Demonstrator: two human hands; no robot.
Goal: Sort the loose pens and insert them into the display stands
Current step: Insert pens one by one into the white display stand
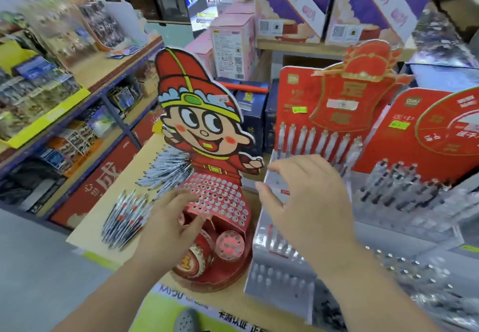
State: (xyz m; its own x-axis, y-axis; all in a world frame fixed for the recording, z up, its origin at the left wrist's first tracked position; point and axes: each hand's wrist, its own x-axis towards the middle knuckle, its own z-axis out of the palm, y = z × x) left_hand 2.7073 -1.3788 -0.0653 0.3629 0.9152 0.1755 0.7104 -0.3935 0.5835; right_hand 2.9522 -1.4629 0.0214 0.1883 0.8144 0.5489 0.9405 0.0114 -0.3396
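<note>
A red cartoon-figure display stand (207, 129) stands on the wooden counter, its sloped base (220, 199) full of empty round holes. Two piles of loose pens lie left of it: one fanned out beside the figure (166, 171), one nearer me (124, 217). My left hand (168, 217) hovers open over the stand's lower left edge, holding nothing. My right hand (308, 197) hangs open, fingers spread, above a clear tiered pen rack (280, 261), also holding nothing.
A red backboard stand with a row of pens (318, 140) rises behind my right hand. More racks of pens (404, 191) fill the right side. Shelves of boxed goods (51, 114) run along the left. Boxes (230, 46) are stacked behind.
</note>
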